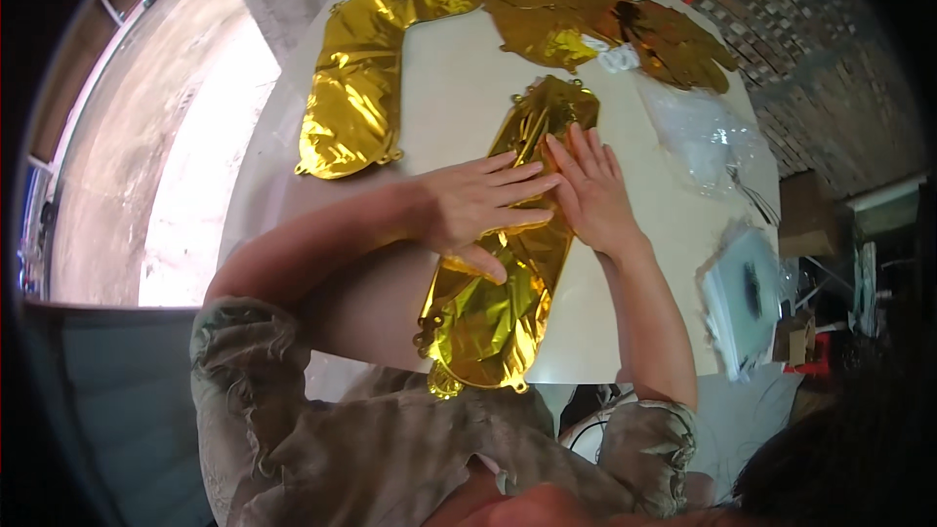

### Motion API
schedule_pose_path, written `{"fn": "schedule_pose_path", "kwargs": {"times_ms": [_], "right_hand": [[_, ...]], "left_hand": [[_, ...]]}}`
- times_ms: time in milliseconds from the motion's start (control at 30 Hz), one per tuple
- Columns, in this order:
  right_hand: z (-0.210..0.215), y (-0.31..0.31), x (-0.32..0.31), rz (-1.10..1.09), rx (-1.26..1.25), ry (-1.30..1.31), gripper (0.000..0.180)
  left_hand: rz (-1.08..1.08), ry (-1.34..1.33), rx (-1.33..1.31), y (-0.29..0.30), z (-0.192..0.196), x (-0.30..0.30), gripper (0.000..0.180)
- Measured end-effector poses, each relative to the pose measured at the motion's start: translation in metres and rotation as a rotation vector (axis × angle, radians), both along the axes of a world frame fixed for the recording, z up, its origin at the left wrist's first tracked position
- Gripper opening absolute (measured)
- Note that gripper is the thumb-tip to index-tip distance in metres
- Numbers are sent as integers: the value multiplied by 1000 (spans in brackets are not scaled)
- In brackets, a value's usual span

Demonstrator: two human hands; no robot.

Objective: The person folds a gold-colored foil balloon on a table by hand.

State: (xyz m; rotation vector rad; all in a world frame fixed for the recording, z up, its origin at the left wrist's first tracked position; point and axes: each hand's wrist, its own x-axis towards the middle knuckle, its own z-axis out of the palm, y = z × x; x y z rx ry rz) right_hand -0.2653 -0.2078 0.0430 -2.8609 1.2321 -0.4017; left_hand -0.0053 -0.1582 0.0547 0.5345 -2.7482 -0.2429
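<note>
A long gold foil balloon (493,327), flat and creased, lies across the near middle of the table, its lower end reaching the front edge. My left hand (478,200) rests on its middle with fingers spread, palm down. Beside it, my right hand (593,197) lies flat along the balloon's right edge, fingers stretched toward the far end. Neither hand grips anything. Small looped tabs stick out along the balloon's rim. At the far left lies another gold foil balloon (356,88), bent at the top like a hook.
More flat gold foil pieces (566,10) lie at the back of the white table (449,68), with a small white bit (617,59) on them. Clear plastic bags (693,132) sit at the right, and a stack of clear packets (744,298) at the right edge. A brick wall (781,29) stands beyond.
</note>
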Motion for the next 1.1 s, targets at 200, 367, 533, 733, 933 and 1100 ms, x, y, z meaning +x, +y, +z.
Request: {"fn": "schedule_pose_path", "kwargs": {"times_ms": [200,367,533,733,933,1100], "right_hand": [[-2,-2,-4,-9,106,-284,50],[24,22,-8,-86,134,-246,49],[44,115,-26,198,201,-91,60],[35,157,-24,205,334,-44,69],[30,153,-49,207,362,-199,58],[33,161,-46,174,253,-80,53]], "left_hand": [[36,-108,-15,1,1,1,92],[43,-116,-18,-1,3,0,92],[50,-116,-24,-1,2,-2,93],[22,-117,7,-3,1,0,93],[36,-135,-5,-1,4,1,93],[65,-149,7,1,5,0,96]]}}
